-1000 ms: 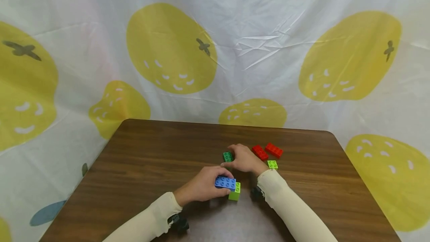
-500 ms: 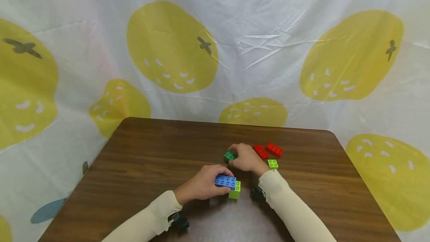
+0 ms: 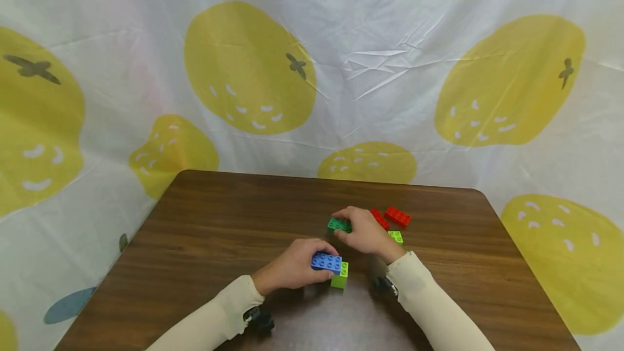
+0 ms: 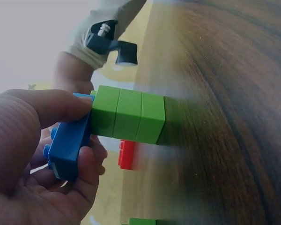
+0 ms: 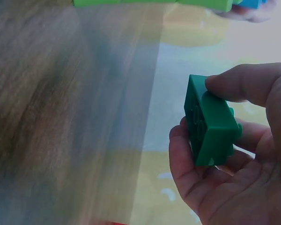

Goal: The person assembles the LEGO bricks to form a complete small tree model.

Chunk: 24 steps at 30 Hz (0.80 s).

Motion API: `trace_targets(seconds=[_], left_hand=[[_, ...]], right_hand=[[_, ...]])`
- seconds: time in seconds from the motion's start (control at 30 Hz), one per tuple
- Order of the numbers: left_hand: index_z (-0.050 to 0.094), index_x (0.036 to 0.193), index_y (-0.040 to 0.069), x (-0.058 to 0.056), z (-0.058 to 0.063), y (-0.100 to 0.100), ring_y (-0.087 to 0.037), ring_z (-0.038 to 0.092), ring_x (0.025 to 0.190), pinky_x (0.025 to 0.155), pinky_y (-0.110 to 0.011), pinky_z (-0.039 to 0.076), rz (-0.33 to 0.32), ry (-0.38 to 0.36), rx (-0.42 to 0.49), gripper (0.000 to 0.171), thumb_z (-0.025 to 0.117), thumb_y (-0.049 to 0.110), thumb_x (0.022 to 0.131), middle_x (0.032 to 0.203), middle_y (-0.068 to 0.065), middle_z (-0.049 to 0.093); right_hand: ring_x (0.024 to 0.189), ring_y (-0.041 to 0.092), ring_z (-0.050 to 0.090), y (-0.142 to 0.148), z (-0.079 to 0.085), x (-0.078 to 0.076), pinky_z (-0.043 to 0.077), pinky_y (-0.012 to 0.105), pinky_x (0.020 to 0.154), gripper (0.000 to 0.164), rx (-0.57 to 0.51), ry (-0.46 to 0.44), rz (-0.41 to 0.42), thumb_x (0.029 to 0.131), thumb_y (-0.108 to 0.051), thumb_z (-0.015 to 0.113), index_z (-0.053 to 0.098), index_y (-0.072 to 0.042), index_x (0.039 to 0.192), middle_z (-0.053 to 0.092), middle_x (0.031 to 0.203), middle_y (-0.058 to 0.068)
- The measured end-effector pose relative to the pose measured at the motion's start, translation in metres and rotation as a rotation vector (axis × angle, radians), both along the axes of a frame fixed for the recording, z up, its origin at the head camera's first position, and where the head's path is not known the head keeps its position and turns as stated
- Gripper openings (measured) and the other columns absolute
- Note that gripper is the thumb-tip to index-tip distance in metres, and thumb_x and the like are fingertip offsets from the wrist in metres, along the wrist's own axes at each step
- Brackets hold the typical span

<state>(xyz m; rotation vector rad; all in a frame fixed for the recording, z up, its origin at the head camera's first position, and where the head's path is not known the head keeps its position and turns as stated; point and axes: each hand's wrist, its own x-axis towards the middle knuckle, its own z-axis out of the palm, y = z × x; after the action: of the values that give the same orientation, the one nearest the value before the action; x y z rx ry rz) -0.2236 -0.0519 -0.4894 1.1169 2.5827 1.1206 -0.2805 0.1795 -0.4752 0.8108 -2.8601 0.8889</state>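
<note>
In the head view, my left hand [image 3: 294, 265] grips a blue toy building brick [image 3: 325, 262] between thumb and fingers. This brick sits on top of a stack of light green bricks [image 3: 339, 280], overhanging it to the left. The left wrist view shows three light green bricks [image 4: 129, 114] joined below the blue brick [image 4: 71, 143]. Farther back, my right hand [image 3: 365, 233] pinches a dark green brick [image 3: 338, 225]. Up close in the right wrist view, the thumb lies on one side of that dark green brick [image 5: 210, 124], fingers on the other; its hollow underside shows, apart from the table.
Behind the right hand lie two red bricks [image 3: 397, 216], one partly hidden by it. A small light green brick [image 3: 396, 236] sits beside the right wrist. The brown wooden table [image 3: 234, 205] ends at a curtain [image 3: 361, 102] with yellow fruit prints.
My right hand has taken hold of the dark green brick, turned it sideways and shifted it slightly right. The left hand with the blue brick and stack has stayed nearly still.
</note>
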Motion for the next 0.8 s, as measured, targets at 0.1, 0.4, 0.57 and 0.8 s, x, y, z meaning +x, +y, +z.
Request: trace_targets(seconds=[0.1,0.4,0.57,0.8], left_hand=[[0.073,0.122,0.015,0.0,0.0,0.0,-0.003,0.063,0.094,0.087,-0.022,0.054,0.001,-0.009,0.002,0.034,0.084,0.027,0.092,0.113,0.002,0.074],[0.073,0.122,0.015,0.0,-0.002,0.0,-0.004,0.064,0.096,0.087,-0.022,0.054,-0.001,-0.023,0.018,0.033,0.083,0.028,0.093,0.115,0.001,0.074],[0.073,0.122,0.015,0.001,-0.003,0.0,-0.004,0.064,0.095,0.085,-0.021,0.054,0.0,-0.008,0.016,0.033,0.083,0.027,0.093,0.115,0.001,0.074],[0.073,0.122,0.014,0.001,-0.003,0.001,-0.003,0.063,0.094,0.084,-0.02,0.054,0.002,-0.014,0.012,0.034,0.083,0.027,0.093,0.115,0.001,0.074]], right_hand=[[0.094,0.015,0.065,0.001,0.006,0.009,0.057,0.038,0.085,0.04,-0.015,0.015,0.013,0.093,-0.019,0.078,0.072,-0.006,0.131,0.074,0.122,0.007],[0.089,0.011,0.06,0.011,0.016,0.042,0.052,0.027,0.076,0.039,-0.041,0.033,0.046,0.091,-0.017,0.073,0.073,-0.01,0.129,0.072,0.119,0.0],[0.088,0.01,0.06,0.017,0.017,0.056,0.052,0.024,0.073,0.039,-0.054,0.057,0.082,0.09,-0.015,0.073,0.072,-0.007,0.129,0.072,0.117,-0.001],[0.086,0.006,0.06,0.023,0.012,0.074,0.052,0.023,0.072,0.038,-0.083,0.084,0.106,0.087,-0.012,0.075,0.073,-0.009,0.125,0.072,0.111,-0.004]])
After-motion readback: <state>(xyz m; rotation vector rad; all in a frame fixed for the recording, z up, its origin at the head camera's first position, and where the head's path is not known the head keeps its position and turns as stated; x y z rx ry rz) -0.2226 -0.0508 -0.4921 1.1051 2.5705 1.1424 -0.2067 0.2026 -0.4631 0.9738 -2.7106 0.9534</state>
